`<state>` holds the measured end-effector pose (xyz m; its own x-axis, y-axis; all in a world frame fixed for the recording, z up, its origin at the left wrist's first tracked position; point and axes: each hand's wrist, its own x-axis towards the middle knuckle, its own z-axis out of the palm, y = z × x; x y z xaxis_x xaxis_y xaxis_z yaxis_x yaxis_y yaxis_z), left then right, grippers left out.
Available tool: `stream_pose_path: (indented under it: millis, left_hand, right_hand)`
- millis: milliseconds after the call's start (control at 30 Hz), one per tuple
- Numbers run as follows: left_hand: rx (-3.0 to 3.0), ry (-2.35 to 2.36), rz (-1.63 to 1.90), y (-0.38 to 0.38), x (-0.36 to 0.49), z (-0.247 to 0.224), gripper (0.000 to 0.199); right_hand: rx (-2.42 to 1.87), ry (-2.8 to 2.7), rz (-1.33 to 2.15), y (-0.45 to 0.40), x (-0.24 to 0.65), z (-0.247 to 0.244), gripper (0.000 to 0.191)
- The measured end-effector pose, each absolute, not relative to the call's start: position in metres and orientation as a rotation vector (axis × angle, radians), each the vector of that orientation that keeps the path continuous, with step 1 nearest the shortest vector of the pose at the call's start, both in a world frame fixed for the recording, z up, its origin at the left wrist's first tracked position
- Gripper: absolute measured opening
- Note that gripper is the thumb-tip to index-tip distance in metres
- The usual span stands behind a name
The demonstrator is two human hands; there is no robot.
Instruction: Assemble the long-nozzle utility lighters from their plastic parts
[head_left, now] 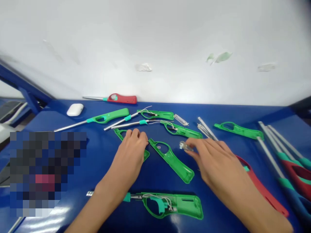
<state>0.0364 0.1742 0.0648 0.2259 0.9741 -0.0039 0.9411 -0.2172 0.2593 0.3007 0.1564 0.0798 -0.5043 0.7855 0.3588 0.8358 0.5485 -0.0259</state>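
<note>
My left hand (133, 149) is closed over a green half shell (146, 155) at the middle of the blue table; its fingertips are partly hidden. Between my hands lies another green half shell (173, 160), hollow side up. My right hand (210, 158) pinches a small clear part with a whitish tip (185, 146) just above the table, right of that shell. Nearer to me is an opened green lighter (179, 205) with white wires, a teal trigger and a metal tube. Behind my hands lie two more opened green lighters (157, 115) (184, 130) with wires and tubes.
At the back left are a whole green lighter (111, 115), a red lighter (125, 98) and a white case (75, 109). Metal tubes (206, 127) and a green shell (240, 130) lie back right. Red (264, 191) and blue lighters line the right side. A white wall (155, 48) stands behind.
</note>
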Motion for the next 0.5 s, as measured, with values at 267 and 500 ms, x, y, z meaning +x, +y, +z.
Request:
stream_pose_path:
  millis: [267,500]
  left_hand:
    - [2.031,1.753,0.869,0.151,0.038,0.100,0.010]
    - [1.786,1.655,1.119,0.120,0.052,0.099,0.017]
  right_hand:
    - [-1.312,-2.346,0.212,0.145,0.290,0.092,0.018]
    - [-1.325,-2.219,0.619,0.136,0.276,0.104,0.022]
